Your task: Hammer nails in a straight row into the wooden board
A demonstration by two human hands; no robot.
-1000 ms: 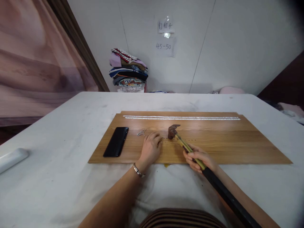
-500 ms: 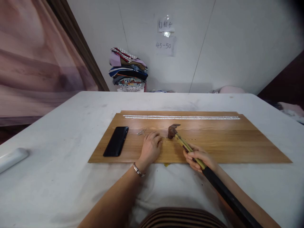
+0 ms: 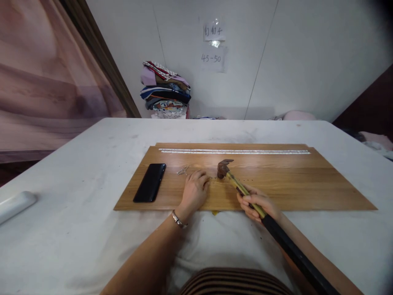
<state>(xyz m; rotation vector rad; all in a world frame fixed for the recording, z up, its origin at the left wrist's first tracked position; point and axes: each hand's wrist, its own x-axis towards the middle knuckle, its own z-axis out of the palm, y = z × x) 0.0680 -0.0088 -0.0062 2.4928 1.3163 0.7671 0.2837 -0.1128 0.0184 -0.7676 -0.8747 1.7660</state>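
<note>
My right hand is closed around the yellow and black handle of a claw hammer, well up toward its head. The rusty head is at the middle of a wooden board, low over its surface or touching it. My left hand rests on the board left of the head, fingers bent and together. Its fingertips point toward a row of small dark dots; what they hold, if anything, is hidden. Several loose nails lie just beyond the left hand.
A black phone lies on the board's left part. Two white marked strips run along the far edge. The board is on a white-covered table. A white object lies far left; folded clothes are stacked behind.
Almost nothing differs. The hammer head appears very slightly shifted; both hands keep their places.
</note>
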